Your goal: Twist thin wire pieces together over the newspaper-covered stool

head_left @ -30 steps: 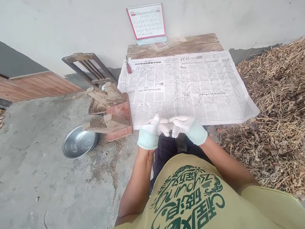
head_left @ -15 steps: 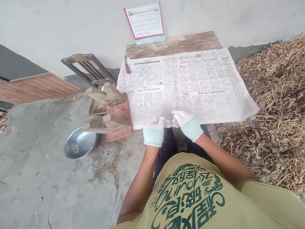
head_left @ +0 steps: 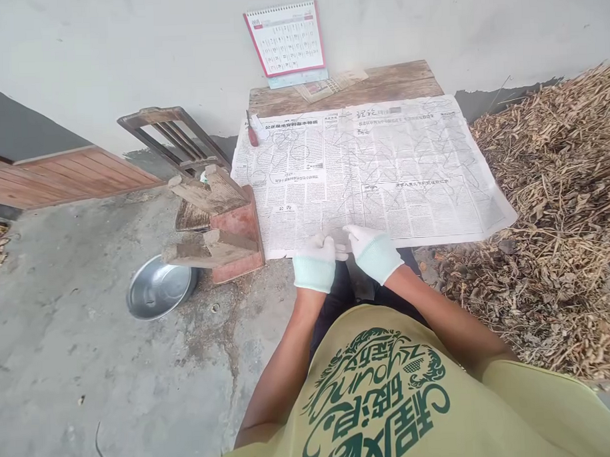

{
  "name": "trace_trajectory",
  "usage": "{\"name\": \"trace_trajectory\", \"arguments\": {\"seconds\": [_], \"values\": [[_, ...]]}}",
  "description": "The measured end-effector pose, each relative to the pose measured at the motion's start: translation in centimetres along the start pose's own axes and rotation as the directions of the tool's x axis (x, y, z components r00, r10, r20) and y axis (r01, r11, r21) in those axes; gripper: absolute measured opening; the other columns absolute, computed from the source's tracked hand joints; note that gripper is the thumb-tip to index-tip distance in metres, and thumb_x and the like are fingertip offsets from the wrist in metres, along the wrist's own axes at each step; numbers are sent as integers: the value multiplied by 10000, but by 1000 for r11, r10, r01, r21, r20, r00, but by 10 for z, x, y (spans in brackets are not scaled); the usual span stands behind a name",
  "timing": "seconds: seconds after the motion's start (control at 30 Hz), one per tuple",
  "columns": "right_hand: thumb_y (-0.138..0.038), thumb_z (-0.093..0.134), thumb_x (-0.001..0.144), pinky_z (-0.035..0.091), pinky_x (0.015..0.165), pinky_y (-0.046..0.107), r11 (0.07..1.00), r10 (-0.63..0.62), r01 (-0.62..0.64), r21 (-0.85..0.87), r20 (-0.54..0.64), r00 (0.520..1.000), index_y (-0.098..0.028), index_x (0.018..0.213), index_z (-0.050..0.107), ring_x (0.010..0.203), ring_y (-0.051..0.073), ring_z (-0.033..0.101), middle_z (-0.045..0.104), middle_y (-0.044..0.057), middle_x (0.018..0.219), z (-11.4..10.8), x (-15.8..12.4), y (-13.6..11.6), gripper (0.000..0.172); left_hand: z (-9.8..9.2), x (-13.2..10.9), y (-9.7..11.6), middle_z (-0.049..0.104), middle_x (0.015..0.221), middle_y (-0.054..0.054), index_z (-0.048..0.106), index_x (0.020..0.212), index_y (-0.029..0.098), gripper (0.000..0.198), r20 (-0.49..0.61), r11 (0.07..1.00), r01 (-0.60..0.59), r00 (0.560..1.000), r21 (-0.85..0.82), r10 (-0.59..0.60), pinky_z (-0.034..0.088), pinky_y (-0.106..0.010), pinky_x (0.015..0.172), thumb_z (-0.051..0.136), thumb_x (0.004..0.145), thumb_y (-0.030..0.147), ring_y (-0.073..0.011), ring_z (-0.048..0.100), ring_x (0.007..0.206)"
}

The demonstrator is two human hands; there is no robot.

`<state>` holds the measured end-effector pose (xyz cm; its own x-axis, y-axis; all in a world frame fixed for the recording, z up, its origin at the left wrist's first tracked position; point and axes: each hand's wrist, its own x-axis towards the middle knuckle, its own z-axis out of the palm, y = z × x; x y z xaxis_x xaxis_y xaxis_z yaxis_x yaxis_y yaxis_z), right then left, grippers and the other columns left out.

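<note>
My left hand (head_left: 320, 248), in a white glove with a pale green cuff, is at the near edge of the newspaper (head_left: 419, 218). Its thumb presses against bent fingers. My right hand (head_left: 360, 238), gloved the same way, is close beside it with thumb and fingertips pinched together. Whatever the fingers hold is too small and thin to make out. Thin dark curved lines cover the newspaper; I cannot tell whether they are strands or pen marks. A red-handled screwdriver (head_left: 252, 134) lies at the paper's far left corner.
The wooden table (head_left: 404, 78) backs onto a wall, with a desk calendar (head_left: 288, 42) at its far edge. To the left are an upturned wooden stool (head_left: 235, 237), a chair (head_left: 154, 117) and a metal basin (head_left: 161, 287). Dry stalks (head_left: 550, 246) are heaped at right.
My left hand has shifted slightly right, closer to my right hand. My right hand has barely moved, and its fingers remain pinched. The view has shifted slightly.
</note>
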<state>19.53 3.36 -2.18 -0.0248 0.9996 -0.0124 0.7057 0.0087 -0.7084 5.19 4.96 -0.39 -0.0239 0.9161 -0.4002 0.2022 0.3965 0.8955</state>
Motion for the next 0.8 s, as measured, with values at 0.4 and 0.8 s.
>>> {"name": "trace_trajectory", "arguments": {"seconds": [0.4,0.8], "values": [[-214,400,1035,508,854,334,998,-48,45,-46,-54,997,-191,1332,676,946,225,686,755,97,1069,-1,2,-5,406,4,1,-6,756,709,-7,595,1409,129,446,18,997,-45,999,-69,47,594,-288,692,510,981,226,-167,737,620],[-112,416,997,443,749,309,965,-172,171,-201,11,985,-162,1209,666,875,215,644,712,106,1027,-4,0,-1,331,3,9,-8,791,993,-59,616,1417,235,552,-44,979,-157,986,126,164,561,-367,923,658,868,192,-246,749,943]]}}
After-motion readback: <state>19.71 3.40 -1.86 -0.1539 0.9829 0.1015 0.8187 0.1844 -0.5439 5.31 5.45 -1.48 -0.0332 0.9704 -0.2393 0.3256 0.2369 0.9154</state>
